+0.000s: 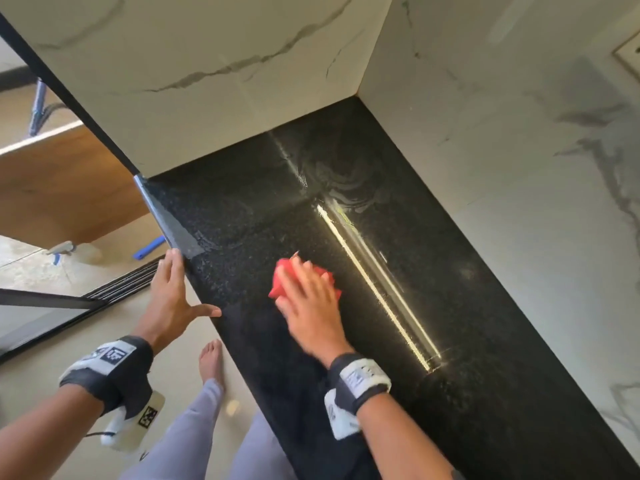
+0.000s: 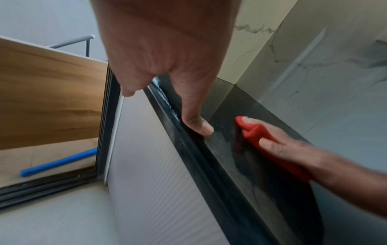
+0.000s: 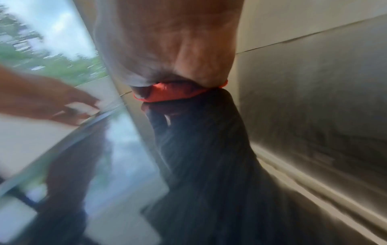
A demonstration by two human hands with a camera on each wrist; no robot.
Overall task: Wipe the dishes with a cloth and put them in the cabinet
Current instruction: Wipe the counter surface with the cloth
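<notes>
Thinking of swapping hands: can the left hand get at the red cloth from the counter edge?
Probably yes: only bare counter lies between the left hand and the red cloth, but the right hand covers most of it.

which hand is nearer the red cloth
Right. The right hand lies on the red cloth, pressing it to the black counter; the left hand rests apart at the counter's front edge.
</notes>
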